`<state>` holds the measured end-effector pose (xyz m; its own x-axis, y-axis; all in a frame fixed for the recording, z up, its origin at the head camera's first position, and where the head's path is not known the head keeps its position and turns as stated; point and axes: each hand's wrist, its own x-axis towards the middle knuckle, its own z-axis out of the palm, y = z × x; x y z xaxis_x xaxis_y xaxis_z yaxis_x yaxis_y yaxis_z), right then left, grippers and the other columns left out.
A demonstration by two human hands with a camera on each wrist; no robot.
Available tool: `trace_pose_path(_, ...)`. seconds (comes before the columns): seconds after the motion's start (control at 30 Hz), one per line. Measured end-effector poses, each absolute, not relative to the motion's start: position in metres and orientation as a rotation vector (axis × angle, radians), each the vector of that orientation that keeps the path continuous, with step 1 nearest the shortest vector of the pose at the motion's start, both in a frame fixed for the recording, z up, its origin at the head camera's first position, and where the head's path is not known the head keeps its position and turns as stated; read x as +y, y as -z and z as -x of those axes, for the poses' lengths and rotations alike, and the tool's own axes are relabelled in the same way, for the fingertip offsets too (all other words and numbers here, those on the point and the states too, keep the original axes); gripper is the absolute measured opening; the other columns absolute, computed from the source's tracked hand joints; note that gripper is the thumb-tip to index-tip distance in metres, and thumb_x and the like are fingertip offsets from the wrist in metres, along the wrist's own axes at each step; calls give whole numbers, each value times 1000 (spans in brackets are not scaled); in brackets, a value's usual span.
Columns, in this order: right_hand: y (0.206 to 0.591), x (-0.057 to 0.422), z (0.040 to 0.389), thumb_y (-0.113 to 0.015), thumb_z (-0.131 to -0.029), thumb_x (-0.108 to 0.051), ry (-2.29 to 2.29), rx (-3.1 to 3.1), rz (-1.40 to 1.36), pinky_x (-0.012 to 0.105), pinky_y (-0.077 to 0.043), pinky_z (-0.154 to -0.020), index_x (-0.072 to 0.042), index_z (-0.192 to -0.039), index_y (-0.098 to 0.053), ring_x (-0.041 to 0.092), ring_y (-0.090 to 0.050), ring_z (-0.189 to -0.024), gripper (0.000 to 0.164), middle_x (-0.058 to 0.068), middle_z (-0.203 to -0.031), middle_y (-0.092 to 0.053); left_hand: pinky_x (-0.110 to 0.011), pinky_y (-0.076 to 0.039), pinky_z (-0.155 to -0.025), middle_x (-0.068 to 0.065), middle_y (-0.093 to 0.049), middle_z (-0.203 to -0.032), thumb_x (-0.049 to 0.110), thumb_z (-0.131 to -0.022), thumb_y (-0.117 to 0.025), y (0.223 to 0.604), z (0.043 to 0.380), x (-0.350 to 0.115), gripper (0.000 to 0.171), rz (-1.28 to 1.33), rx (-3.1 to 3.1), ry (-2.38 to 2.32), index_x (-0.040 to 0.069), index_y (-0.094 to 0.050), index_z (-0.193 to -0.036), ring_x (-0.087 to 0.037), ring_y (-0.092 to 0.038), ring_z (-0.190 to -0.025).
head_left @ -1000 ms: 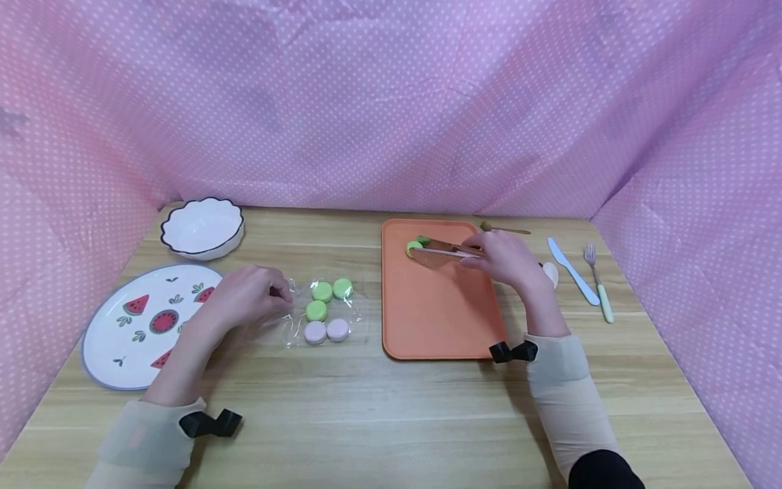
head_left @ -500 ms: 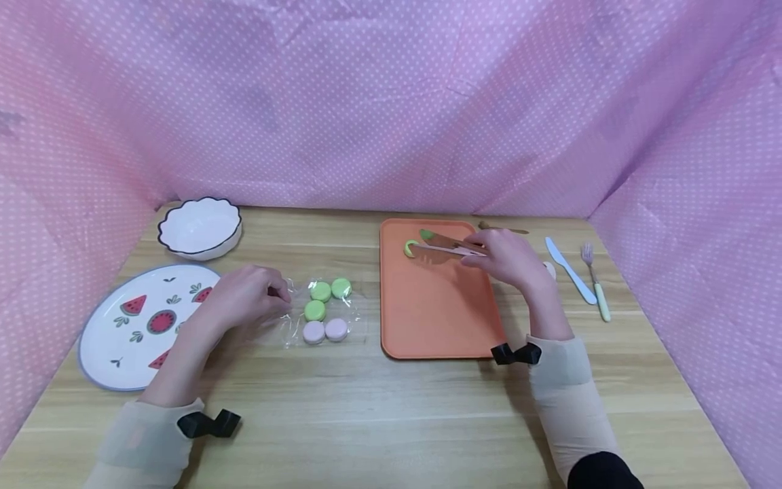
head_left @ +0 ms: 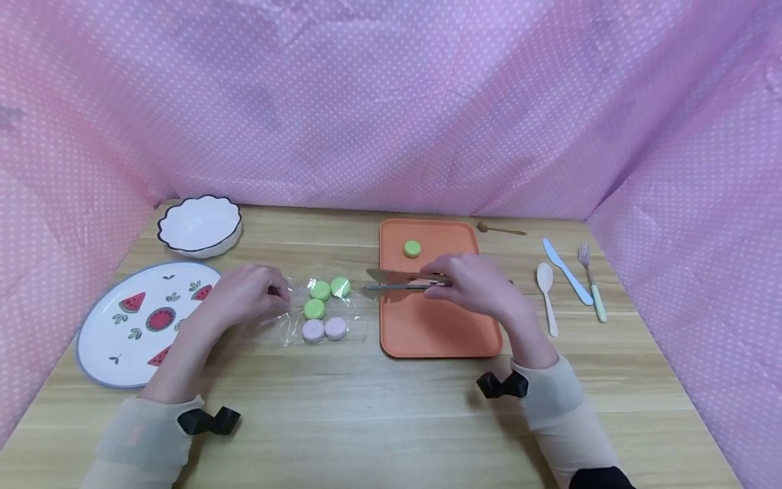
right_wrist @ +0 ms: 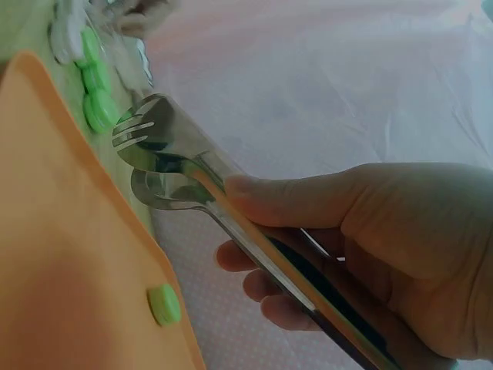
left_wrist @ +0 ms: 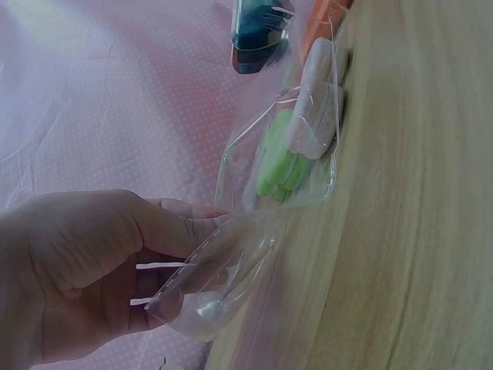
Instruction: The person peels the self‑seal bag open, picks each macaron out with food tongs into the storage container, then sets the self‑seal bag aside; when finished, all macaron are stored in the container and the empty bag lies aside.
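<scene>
In the head view my left hand [head_left: 247, 295] pinches the edge of a clear plastic bag [left_wrist: 231, 289]. Several macarons, green [head_left: 314, 309] and pale lilac [head_left: 335, 328], lie in or on the bag. My right hand [head_left: 476, 285] grips metal serving tongs [right_wrist: 173, 127], with one fork-like and one spoon-like end. The tongs' ends are apart, with nothing seen between them. They hover over the left edge of the orange tray [head_left: 427, 339], pointing toward the bag. One green macaron [head_left: 412, 248] sits near the back of the tray.
At left are a watermelon-patterned plate [head_left: 113, 336] and, behind it, a white scalloped bowl [head_left: 201, 227]. Right of the tray lie a white spoon [head_left: 546, 278], a pale blue knife [head_left: 568, 273], a fork [head_left: 595, 295] and a small brown stick [head_left: 501, 229]. Pink dotted cloth [head_left: 391, 102] surrounds the table.
My right hand has moved the tongs left and nearer, away from the green macaron, which now lies on the tray alone. My left hand stays at the bag.
</scene>
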<state>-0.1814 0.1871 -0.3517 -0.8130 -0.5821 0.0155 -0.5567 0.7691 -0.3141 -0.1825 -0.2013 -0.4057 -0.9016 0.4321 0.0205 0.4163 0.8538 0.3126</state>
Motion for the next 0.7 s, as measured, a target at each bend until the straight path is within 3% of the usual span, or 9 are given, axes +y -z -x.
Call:
trace_pose_path(0.3, 360, 159, 175, -72, -82, -31, 389, 2905, 1064, 23, -38, -55, -29, -87, -65, 3, -46, -59, 8, -18, -69, -53, -33, -45, -66, 14, -65, -77, 22, -74, -77, 407, 182, -203, 13, -688, 2982, -481, 31, -68, -71, -9, -56, -71)
trace_pose_path(0.7, 360, 148, 175, -69, -84, -33, 321, 2936, 1054, 23, -29, -49, -29, -77, -56, 4, -36, -55, 15, -13, -65, -46, -32, -44, -66, 15, -64, -76, 22, -74, -76, 407, 183, -201, 14, -704, 2982, -482, 32, -67, -70, -8, -55, -70)
